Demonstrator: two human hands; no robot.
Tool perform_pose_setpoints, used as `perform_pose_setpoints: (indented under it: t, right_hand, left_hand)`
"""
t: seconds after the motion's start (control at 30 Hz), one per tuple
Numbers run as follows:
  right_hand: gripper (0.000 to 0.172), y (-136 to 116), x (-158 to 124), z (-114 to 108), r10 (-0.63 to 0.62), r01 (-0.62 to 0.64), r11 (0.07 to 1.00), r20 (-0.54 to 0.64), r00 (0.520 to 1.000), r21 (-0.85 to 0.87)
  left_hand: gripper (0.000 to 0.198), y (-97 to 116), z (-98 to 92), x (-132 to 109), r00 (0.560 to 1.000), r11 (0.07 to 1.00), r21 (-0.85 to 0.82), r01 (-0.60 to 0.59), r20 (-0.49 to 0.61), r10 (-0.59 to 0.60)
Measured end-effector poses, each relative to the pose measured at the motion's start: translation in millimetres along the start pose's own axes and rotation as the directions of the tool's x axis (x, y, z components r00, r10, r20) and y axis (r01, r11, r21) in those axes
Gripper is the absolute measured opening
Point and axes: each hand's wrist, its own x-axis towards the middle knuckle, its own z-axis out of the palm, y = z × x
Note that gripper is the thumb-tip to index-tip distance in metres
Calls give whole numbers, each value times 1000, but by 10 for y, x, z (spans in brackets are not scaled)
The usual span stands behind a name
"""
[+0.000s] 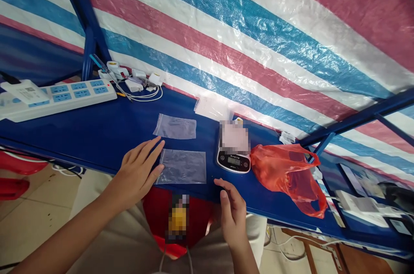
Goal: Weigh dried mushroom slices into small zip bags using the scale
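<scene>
Two clear plastic bags lie flat on the blue table, the nearer bag point(183, 167) in front of the farther bag point(177, 127). My left hand point(137, 170) rests at the left edge of the nearer bag, fingers stretched out and holding nothing. Over the table's front edge, right of that bag, is my right hand point(232, 205), its fingers loosely bent and apart, with nothing between them. A small digital scale point(233, 162) stands beyond it, bearing a pale blurred item point(234, 137). The scale's digits are too small to read.
A red plastic bag point(281, 164) slumps right of the scale. More clear bags point(211, 109) lie at the back. On the left are a white power strip point(74, 96) and several chargers point(136, 82) with cables. A striped sheet point(226, 41) hangs behind the table.
</scene>
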Motion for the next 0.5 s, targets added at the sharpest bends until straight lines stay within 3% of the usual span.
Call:
perform_pose_setpoints:
  t: [0.13, 0.27, 0.33, 0.43, 0.5]
  right_hand:
    - [23, -59, 88, 115, -65, 64, 997, -34, 997, -35]
    - [32, -205, 171, 422, -244, 271, 882, 118, 963, -387]
    - [33, -252, 180, 554, -257, 283, 814, 123, 959, -506]
    - [33, -271, 181, 637, -241, 253, 811, 92, 966, -528]
    - [31, -264, 181, 632, -234, 241, 824, 79, 969, -512]
  left_hand:
    - [49, 60, -60, -35, 979, 986, -86, 139, -135, -150]
    - [36, 205, 9, 32, 992, 993, -84, 83, -92, -91]
    - [30, 261, 39, 64, 995, 993, -92, 78, -59, -83]
    - [33, 288, -43, 48, 974, 966, -147, 213, -51, -223]
    - [37, 287, -180, -4, 923, 911, -162, 379, 3, -384]
